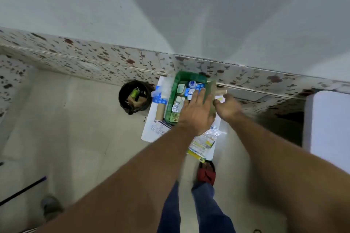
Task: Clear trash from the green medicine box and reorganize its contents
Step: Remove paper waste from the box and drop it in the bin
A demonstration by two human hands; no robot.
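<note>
The green medicine box (pixel 171 96) stands on a white sheet (pixel 149 134) on the floor by the wall. Small white bottles, blue packets (pixel 191 91) and blister strips (pixel 175 108) fill it. My left hand (pixel 197 113) lies flat, palm down, over the box's near right part, with its fingers spread on the contents and nothing held. My right hand (pixel 228 108) is just outside the box's right wall, blurred. Its thumb and fingers pinch a small white and yellow packet (pixel 219 98).
A black bin (pixel 132 96) with trash stands left of the sheet. On the sheet lie a cardboard tube (pixel 160 112), a leaflet (pixel 159 127), a blue dotted wrapper (pixel 159 99) and a yellow pack (pixel 201 146). My foot in a red slipper (pixel 206 172) is close by, and a white block (pixel 329 128) stands to the right.
</note>
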